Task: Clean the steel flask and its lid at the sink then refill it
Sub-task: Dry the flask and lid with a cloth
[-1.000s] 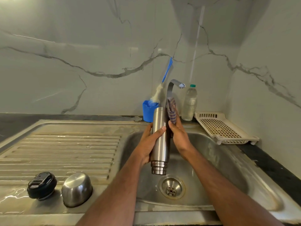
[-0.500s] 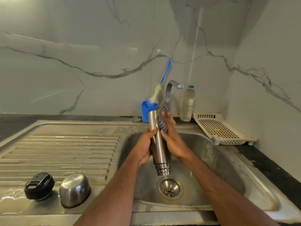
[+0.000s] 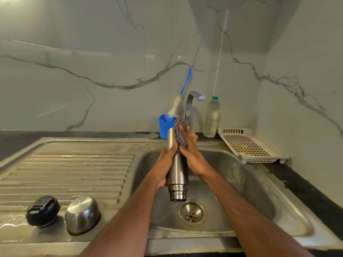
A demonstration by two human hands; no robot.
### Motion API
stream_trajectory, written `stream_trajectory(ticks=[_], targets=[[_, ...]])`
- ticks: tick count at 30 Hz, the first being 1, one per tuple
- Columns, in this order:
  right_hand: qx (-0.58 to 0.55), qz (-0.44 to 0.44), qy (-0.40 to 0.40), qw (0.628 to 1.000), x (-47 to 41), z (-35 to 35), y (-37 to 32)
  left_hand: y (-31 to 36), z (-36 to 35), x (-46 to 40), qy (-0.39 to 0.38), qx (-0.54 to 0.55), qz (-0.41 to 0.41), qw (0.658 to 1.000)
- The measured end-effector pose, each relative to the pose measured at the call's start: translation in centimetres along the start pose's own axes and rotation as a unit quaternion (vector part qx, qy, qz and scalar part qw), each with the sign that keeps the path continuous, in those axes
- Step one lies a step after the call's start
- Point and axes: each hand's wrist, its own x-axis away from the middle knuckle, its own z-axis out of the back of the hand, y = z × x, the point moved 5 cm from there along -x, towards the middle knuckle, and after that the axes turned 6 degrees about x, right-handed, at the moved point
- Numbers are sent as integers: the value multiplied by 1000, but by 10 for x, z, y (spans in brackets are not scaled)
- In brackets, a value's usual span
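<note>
Head view: we scrub the flask, left hand gripping it, right hand pressing the scrubber; rinsing seems next.

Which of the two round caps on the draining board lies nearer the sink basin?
The domed steel cup-lid, mouth down, lies nearer the sink basin. The black plastic stopper sits on its far side, further left towards the draining board's outer edge.

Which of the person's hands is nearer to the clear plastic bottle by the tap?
The right hand, rubbing a cloth on the flask, lies just left of the bottle. The left hand grips the flask farther away.
</note>
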Motion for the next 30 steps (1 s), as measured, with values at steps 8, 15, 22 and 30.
stream_trajectory(ticks=[8, 15, 22, 30], targets=[[-181, -177, -8, 967, 15, 8, 35, 6, 16, -11, 70, -86, -74, 991], [-81, -34, -40, 995, 13, -10, -2, 8, 13, -7, 50, -29, -34, 998], [-220, -192, 67, 954, 11, 7, 27, 5, -4, 1, 9, -37, -51, 998], [-169, -145, 80, 972, 13, 6, 12, 17, -1, 3, -25, 52, -39, 998]])
